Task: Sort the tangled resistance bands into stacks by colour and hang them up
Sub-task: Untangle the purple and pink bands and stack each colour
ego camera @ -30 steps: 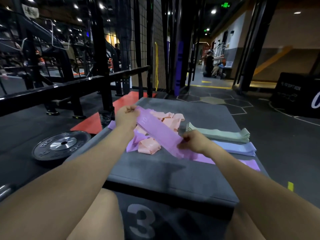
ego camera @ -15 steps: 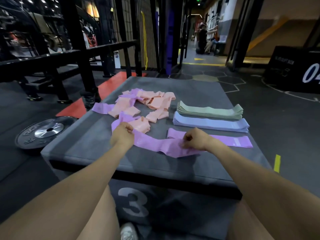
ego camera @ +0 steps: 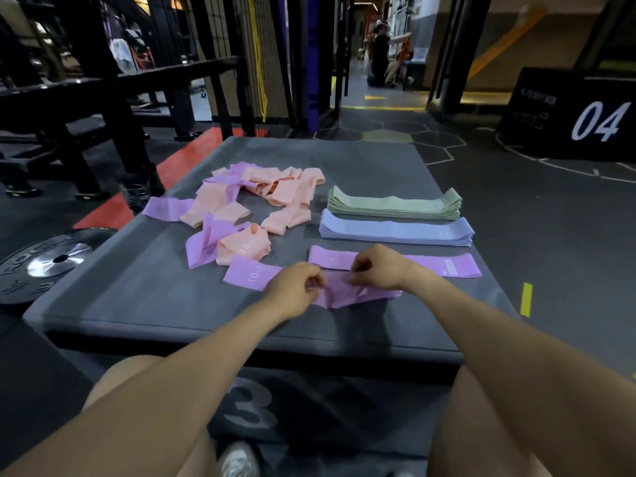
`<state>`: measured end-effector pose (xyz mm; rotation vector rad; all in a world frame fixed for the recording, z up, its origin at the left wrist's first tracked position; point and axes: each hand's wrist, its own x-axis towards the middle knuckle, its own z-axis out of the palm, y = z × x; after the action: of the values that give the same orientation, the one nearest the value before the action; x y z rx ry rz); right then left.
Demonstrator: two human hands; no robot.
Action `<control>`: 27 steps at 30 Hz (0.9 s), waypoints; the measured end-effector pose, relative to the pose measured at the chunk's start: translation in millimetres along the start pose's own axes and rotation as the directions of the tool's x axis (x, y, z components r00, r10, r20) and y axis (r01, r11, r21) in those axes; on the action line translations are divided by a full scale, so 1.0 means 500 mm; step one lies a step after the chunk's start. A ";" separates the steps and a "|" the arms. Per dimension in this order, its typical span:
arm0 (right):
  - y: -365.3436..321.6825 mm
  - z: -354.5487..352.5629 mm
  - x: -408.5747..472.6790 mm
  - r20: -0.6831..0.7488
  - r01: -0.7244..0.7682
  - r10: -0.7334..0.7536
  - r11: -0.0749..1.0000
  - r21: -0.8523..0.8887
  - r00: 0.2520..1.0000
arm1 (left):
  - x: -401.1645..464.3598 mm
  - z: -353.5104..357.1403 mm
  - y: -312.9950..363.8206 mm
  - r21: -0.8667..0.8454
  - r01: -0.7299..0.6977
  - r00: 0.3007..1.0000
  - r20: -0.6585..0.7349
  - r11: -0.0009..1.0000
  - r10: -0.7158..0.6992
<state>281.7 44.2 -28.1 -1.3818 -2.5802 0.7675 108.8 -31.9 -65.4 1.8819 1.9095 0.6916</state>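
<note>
We looked down from our head camera at a grey padded box (ego camera: 137, 304) filling the middle of the frame, a large "3" printed on its front. At the centre, our left hand (ego camera: 294, 287) and right hand (ego camera: 377, 270) sat close together, each with fingers curled, pinching the same purple band (ego camera: 251, 275), which lay crumpled between them on the pad and stretched out flat to the left. Just beyond our right hand, a flat purple band (ego camera: 444, 266) lay alone. Behind it, toward the upper right of the pad, sat a neat blue stack (ego camera: 395, 232) and, farther back, a neat green stack (ego camera: 394, 204). In the upper left of the pad, a tangled heap (ego camera: 247, 201) of pink and purple bands lay unsorted. At the left edge of the frame, a weight plate (ego camera: 44, 263) rested on the floor. At upper right stood a black box (ego camera: 568, 115) marked "04".
</note>
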 end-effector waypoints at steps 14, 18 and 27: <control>0.020 -0.033 -0.018 0.019 -0.149 0.148 0.970 0.193 0.989 | 0.058 -0.022 -0.006 0.009 0.035 0.966 0.255 0.999 -0.036; 0.022 -0.037 -0.022 0.074 -0.167 0.158 0.978 0.124 0.985 | 0.068 -0.022 -0.011 0.000 0.014 0.955 0.296 1.000 -0.013; 0.022 -0.047 -0.034 0.163 -0.254 0.236 0.962 0.101 0.958 | 0.088 -0.025 -0.014 0.027 -0.003 0.933 0.360 1.000 -0.007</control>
<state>307.6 44.4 -10.9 -1.6874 -2.4454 1.0841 94.4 10.9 -55.8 1.8693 1.6907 0.2913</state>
